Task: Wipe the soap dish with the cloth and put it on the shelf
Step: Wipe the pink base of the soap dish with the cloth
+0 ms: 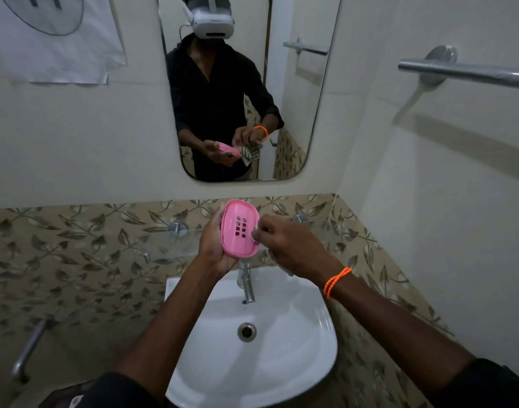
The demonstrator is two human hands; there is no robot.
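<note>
Your left hand (215, 245) holds the pink soap dish (239, 228) from its left side and underneath, fingers curled around its edge, with the hollow side and its drain slots tilted up toward you. The dish sits in the air above the tap (246, 282) and the white sink (252, 334), in front of the glass shelf (164, 240) fixed to the leaf-patterned tiles. Your right hand (284, 244) is at the dish's right rim, fingers bunched together and pinching the cloth (256, 235), of which only a small pale fold shows against the pink edge; the rest is hidden under your hand. An orange bracelet (336, 281) circles your right wrist. The mirror (246, 83) above reflects the same hold, with a patterned cloth hanging from the right hand beside the dish. A metal towel bar (464, 72) runs along the right wall.
</note>
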